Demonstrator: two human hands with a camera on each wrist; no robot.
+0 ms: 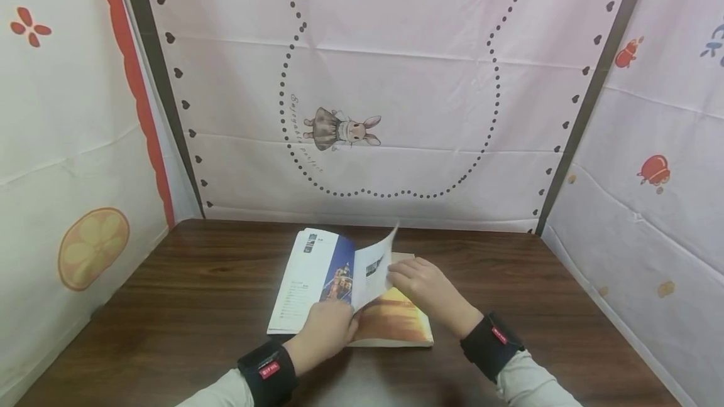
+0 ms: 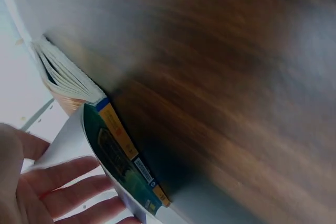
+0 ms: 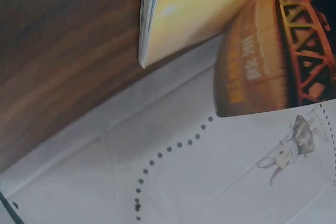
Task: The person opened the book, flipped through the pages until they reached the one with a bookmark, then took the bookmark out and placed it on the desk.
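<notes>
An open book point(image 1: 307, 269) lies on the table, its left page white with a blue photo strip. One page point(image 1: 373, 265) stands lifted and bent over the right half; the right wrist view shows the orange picture on a raised page point(image 3: 252, 72). My right hand point(image 1: 432, 291) pinches that page's outer edge; it is out of sight in the right wrist view. My left hand point(image 1: 323, 330) rests on the book's lower left part by the fold. In the left wrist view, its extended fingers point(image 2: 79, 177) lie against the white pages, above the green cover point(image 2: 113, 153).
The brown wooden table point(image 1: 186, 306) extends around the book. White printed cloth point(image 1: 407, 112) hangs behind it and along both sides. Black bands point(image 1: 492, 344) wrap both wrists.
</notes>
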